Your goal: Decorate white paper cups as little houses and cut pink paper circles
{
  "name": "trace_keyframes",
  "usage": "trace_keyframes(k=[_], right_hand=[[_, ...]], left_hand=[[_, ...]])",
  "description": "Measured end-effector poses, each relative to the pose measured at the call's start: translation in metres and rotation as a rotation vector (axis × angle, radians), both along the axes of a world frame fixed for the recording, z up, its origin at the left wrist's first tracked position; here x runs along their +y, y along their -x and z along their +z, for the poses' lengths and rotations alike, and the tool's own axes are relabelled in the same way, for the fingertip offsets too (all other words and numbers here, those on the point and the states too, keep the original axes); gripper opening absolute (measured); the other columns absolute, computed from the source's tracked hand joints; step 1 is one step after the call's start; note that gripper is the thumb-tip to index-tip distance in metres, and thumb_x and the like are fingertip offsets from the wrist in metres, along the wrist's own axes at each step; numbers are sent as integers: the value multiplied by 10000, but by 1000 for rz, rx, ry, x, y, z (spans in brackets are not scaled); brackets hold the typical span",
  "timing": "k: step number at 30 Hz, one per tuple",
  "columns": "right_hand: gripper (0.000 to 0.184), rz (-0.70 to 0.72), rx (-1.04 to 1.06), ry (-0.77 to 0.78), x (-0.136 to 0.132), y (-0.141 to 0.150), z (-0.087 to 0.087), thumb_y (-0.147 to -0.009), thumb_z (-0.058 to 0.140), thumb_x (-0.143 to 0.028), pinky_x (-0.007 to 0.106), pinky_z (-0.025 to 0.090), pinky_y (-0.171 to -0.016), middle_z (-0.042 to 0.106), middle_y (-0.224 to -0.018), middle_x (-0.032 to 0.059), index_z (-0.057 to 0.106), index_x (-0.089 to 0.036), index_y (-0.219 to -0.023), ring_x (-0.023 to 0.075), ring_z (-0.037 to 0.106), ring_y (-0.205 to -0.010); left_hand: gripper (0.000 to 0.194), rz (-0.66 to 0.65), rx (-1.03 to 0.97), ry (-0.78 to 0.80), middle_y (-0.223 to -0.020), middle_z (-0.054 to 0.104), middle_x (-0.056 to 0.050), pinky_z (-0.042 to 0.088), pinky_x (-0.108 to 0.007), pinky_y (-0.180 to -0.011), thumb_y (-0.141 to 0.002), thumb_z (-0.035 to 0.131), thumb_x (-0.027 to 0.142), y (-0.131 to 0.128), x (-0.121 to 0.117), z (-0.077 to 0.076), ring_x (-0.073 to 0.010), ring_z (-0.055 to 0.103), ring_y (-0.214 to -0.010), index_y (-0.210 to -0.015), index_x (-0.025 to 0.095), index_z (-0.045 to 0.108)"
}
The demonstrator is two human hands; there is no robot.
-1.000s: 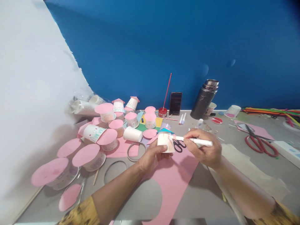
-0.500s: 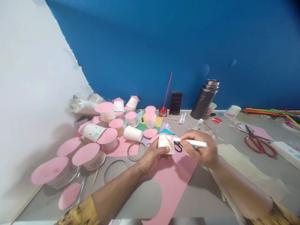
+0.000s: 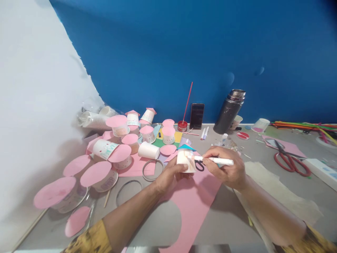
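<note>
My left hand (image 3: pixel 170 174) is closed around a white paper cup (image 3: pixel 183 159), its thumb across the lower side. Faint light orange marks show on the cup's wall. A white marker pen (image 3: pixel 219 161) is pinched in my right hand (image 3: pixel 226 165), its tip touching or very near the cup. Just behind the cup lies a piece of blue paper (image 3: pixel 186 147). Black scissor handles (image 3: pixel 200 165) show between the cup and my right hand. Under both hands spreads a pink paper sheet (image 3: pixel 192 211) with a round cut-out.
Several decorated cups with pink paper discs (image 3: pixel 96 174) crowd the left. A black flask (image 3: pixel 229 111), a phone (image 3: pixel 197 116) and a red tin with a stick (image 3: pixel 182 125) stand by the blue wall. Red-handled scissors (image 3: pixel 292 163) lie right, beside a white power strip (image 3: pixel 322 174).
The cup is turned slightly in my left hand, and the marker tip sits a little lower on its wall. The whole view has shifted very slightly.
</note>
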State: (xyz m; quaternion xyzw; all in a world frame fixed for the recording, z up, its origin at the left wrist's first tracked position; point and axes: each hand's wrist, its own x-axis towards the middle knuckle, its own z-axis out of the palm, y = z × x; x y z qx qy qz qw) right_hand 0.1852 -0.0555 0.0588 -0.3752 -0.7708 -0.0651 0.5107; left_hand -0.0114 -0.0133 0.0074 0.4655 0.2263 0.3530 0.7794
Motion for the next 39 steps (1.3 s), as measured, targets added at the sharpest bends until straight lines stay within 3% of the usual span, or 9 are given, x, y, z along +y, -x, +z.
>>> trace_keyframes(k=[20,26,39], right_hand=[[141,-75,10,32,0,-3,6,-901,590,-197,229,432,-471,653,-580,-20,641,-202,-769,109,554,-458],[109,-114,88,-24,-2,-1,4,-885,612,-201,253,458,-482,678,-600,-15,642,-221,-783,131,590,-478],[95,-65,7,-25,1,1,0,-891,607,-169,253,471,-506,691,-630,-6,646,-218,-820,139,623,-519]], left_hand=[[321,16,-18,38,-966,672,-94,472,-323,-726,-779,672,275,0,2,-3,-212,620,-822,-1076,152,690],[349,45,34,6,-978,678,-94,463,-322,-732,-773,704,284,0,2,-2,-207,608,-831,-1098,159,686],[427,47,78,-71,-948,669,-67,466,-315,-722,-800,678,244,1,2,-3,-194,587,-824,-1216,161,626]])
